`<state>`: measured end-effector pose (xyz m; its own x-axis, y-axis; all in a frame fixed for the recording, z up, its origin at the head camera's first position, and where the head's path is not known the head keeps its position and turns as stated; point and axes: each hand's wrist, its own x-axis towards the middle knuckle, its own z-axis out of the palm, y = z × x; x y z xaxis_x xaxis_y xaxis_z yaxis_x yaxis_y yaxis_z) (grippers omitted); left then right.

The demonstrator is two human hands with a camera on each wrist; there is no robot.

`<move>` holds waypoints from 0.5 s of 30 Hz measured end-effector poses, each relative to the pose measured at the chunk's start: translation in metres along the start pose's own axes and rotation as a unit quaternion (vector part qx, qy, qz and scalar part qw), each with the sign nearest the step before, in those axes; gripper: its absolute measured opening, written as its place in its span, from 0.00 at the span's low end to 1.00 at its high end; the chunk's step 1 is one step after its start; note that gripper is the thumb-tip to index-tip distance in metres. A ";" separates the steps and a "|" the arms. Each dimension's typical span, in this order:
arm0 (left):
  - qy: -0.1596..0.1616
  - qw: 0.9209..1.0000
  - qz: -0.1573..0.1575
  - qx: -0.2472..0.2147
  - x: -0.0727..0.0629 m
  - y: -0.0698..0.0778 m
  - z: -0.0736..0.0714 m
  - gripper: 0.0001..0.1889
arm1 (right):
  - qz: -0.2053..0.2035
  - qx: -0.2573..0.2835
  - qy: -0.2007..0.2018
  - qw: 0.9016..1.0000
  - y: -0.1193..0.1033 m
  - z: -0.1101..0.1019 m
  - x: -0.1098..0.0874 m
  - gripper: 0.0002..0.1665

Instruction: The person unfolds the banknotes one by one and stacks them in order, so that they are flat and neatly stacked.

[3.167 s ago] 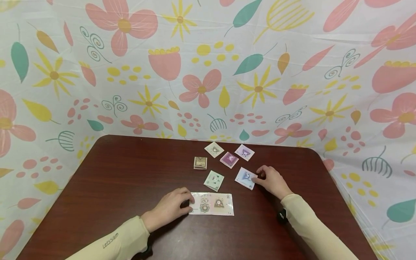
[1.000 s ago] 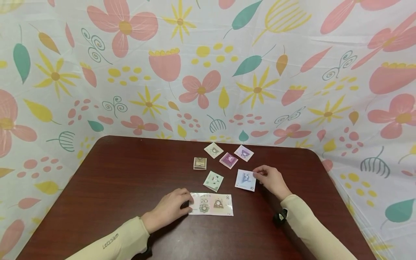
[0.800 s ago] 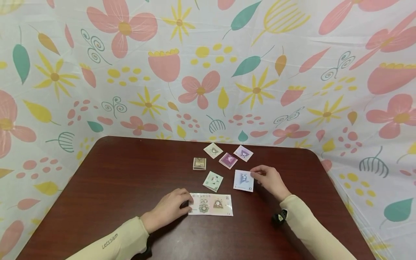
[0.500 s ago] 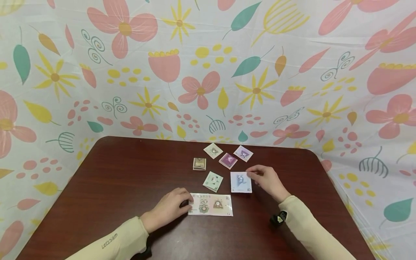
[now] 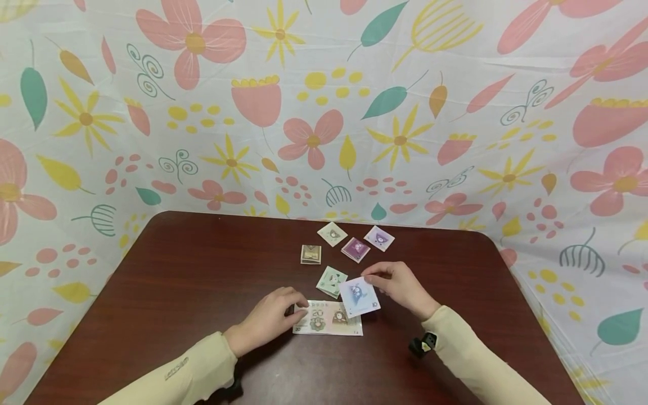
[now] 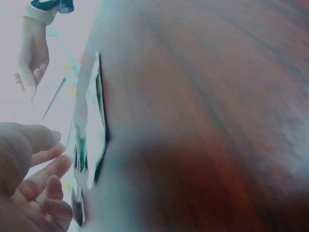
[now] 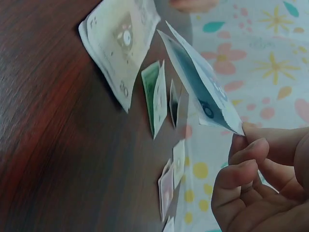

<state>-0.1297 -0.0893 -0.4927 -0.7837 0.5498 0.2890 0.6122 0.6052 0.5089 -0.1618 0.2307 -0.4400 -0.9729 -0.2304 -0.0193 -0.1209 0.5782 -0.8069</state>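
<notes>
My right hand (image 5: 402, 287) pinches a folded blue play banknote (image 5: 359, 296) by its corner, between thumb and index finger. The blue note is raised and tilted, and in the head view it overlaps the right end of an unfolded "20" play banknote (image 5: 326, 320). In the right wrist view the blue note's two halves (image 7: 200, 82) gape apart. My left hand (image 5: 273, 315) hovers at the left end of the "20" note, its fingers loosely bent. The left wrist view shows that hand's thumb and fingers (image 6: 58, 166) apart, with nothing held between them.
Behind lie several smaller folded notes: green (image 5: 331, 282), brown (image 5: 311, 254), pale olive (image 5: 332, 234), dark purple (image 5: 356, 250) and light purple (image 5: 379, 238). All rest on a dark red-brown table (image 5: 212, 259). A flower-printed cloth (image 5: 314, 185) hangs behind the table's far edge.
My right hand has lifted the blue note off the table and carried it left and nearer, over the "20" note. My left hand has come up slightly from the "20" note's edge.
</notes>
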 end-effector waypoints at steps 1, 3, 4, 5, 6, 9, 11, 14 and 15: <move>0.005 1.000 0.000 -0.007 0.001 0.001 0.000 0.05 | -0.006 -0.002 -0.004 1.000 -0.002 0.002 0.000 0.07; 0.013 1.000 0.000 -0.022 0.005 0.002 0.001 0.04 | -0.014 -0.006 -0.013 1.000 -0.005 0.006 0.001 0.07; 0.018 0.999 0.000 -0.032 0.006 0.003 0.001 0.04 | -0.019 -0.008 -0.019 1.000 -0.006 0.008 0.001 0.07; 0.021 0.999 0.001 -0.043 0.008 0.004 0.002 0.04 | -0.024 -0.010 -0.025 0.999 -0.008 0.010 0.002 0.07; 0.023 0.998 0.000 -0.053 0.010 0.005 0.002 0.04 | -0.029 -0.014 -0.031 0.999 -0.009 0.012 0.002 0.07; 0.025 0.996 -0.008 -0.081 0.014 0.008 0.003 0.02 | -0.043 -0.021 -0.049 0.998 -0.013 0.019 0.003 0.06; 0.021 0.995 -0.016 -0.099 0.017 0.010 0.004 0.01 | -0.052 -0.028 -0.061 0.996 -0.015 0.023 0.003 0.06; 0.014 0.991 -0.028 -0.127 0.019 0.012 0.004 0.02 | -0.065 -0.033 -0.080 0.994 -0.018 0.030 0.003 0.05; 0.010 0.990 -0.031 -0.136 0.020 0.013 0.004 0.02 | -0.070 -0.035 -0.086 0.993 -0.019 0.032 0.003 0.05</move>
<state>-0.1371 -0.0685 -0.4838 -0.8230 0.5027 0.2645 0.5135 0.4592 0.7249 -0.1562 0.1943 -0.4439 -0.8980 -0.4396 -0.0150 -0.2726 0.5829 -0.7655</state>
